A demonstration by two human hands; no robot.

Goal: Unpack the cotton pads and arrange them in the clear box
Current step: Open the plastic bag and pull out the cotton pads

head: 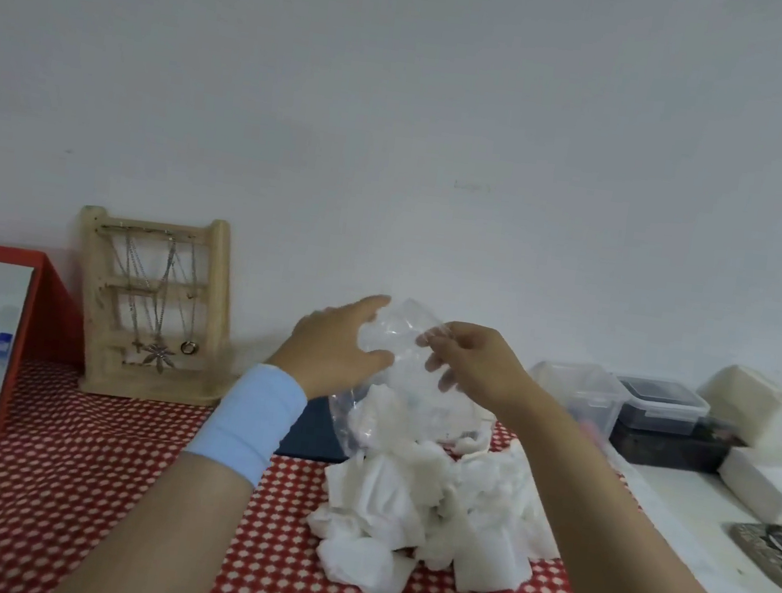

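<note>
Both hands raised over the desk (34,499), apart, each gripping one side of a single clear plastic bag (400,342). Left hand (339,344) curls round its flank; right hand (469,365) pinches the opposite edge. Bag hangs mouth-down, a few pads seemingly lodged inside.

Beneath: one loose heap of cotton pads (427,507), too jumbled to count.

Risks: a hard shake could scatter pads off the near edge, and the limp film could slip.

One clear box (581,393) sits well right, behind the right forearm; an elbow sweep might knock it.
</note>
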